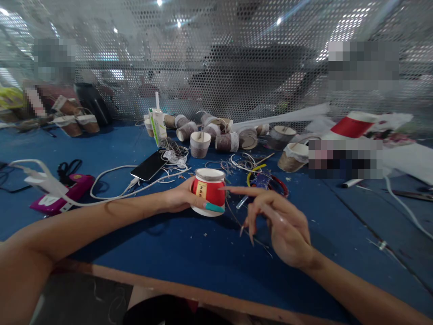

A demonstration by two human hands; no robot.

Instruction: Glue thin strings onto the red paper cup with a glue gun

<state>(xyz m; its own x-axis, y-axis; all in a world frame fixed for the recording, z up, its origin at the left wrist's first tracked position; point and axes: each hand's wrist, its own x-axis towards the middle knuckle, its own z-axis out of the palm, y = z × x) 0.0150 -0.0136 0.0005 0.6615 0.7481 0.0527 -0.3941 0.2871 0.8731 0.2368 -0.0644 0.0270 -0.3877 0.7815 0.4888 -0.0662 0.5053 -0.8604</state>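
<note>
My left hand (184, 196) is wrapped round a small red-and-white jar (215, 192), upright just above or on the blue table. A cream label with dark characters is on its red band, and grey cord circles its neck. A long turquoise nail lies across the jar's lower front. To the right, my right hand (282, 221) stretches its index finger to the jar's right side; whether it touches I cannot tell. Its other fingers are bent and apart. A thin strand (233, 212) runs past those fingertips. Behind lie scissors (260, 180) with blue, red and yellow parts.
Several cord-wrapped cups (200, 144) stand and lie along the mesh screen (152, 67). A phone (149, 164) with a white cable, a drink carton (158, 126) and a magenta power strip (64, 194) are at left. Another red-and-white piece (353, 125) is at right, beside a blurred patch.
</note>
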